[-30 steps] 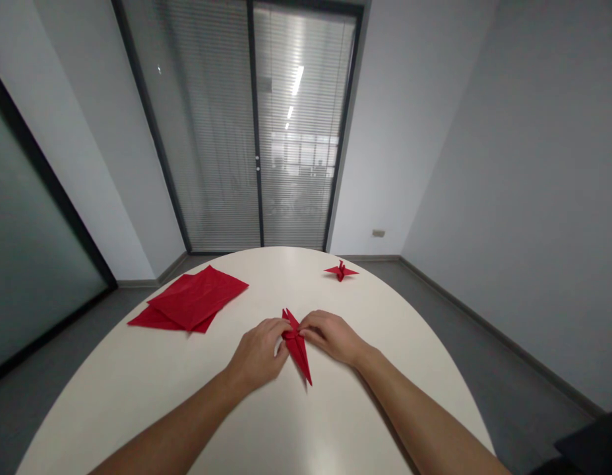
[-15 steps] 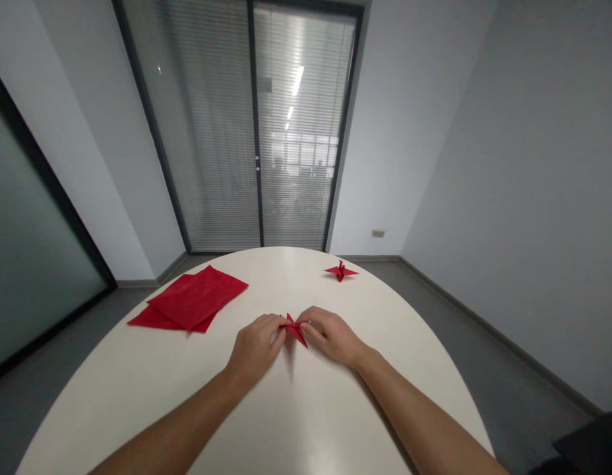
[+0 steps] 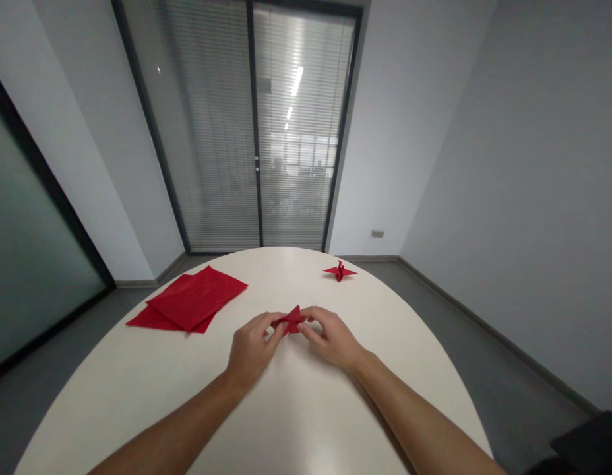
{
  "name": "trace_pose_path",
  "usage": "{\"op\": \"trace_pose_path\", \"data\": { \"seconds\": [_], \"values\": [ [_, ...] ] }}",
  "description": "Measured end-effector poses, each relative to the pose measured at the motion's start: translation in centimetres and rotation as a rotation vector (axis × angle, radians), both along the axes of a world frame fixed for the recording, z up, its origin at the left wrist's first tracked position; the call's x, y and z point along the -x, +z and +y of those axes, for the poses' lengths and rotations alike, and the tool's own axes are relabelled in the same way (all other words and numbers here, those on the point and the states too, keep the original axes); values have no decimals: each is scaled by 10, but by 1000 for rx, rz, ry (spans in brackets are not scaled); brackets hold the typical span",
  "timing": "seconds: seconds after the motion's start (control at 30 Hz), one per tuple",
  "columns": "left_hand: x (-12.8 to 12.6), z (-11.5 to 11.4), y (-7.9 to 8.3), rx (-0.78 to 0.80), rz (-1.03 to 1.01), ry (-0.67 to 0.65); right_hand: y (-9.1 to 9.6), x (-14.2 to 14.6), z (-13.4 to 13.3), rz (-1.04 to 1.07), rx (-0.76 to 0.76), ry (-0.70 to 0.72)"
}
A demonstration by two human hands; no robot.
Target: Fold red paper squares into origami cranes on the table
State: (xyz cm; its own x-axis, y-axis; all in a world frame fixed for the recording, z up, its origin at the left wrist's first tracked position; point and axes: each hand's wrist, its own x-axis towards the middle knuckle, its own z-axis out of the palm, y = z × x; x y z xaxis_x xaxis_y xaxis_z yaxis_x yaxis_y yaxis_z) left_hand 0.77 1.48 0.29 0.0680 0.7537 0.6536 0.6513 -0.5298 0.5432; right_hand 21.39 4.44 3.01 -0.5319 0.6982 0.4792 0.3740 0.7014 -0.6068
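A small piece of folded red origami paper (image 3: 294,319) is held just above the table, between my two hands. My left hand (image 3: 252,344) pinches its left end between thumb and fingers. On the other side, my right hand (image 3: 332,336) has thumb and forefinger closed at the paper's right edge. The fingertips cover parts of the folds, so the exact shape is hard to make out.
A finished red paper crane (image 3: 340,271) stands with wings spread near the far right edge of the round white table (image 3: 266,422). Several red paper sheets (image 3: 192,300) lie overlapped at the left. A dark object (image 3: 590,442) shows at the lower right.
The folded paper has been turned between my hands: its long point toward me no longer shows, and a broader flap now faces up. Both hands stay in nearly the same place.
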Motion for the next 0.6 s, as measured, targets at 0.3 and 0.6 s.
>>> {"op": "trace_pose_path", "data": {
  "seconds": [0.3, 0.6],
  "values": [
    [-4, -1, 3, 146, -231, -63, -3, 9, 0, 250, 261, 35],
    [-4, 1, 5, 298, -281, -196, -19, 6, 13, 380, 410, 139]
  ]
}}
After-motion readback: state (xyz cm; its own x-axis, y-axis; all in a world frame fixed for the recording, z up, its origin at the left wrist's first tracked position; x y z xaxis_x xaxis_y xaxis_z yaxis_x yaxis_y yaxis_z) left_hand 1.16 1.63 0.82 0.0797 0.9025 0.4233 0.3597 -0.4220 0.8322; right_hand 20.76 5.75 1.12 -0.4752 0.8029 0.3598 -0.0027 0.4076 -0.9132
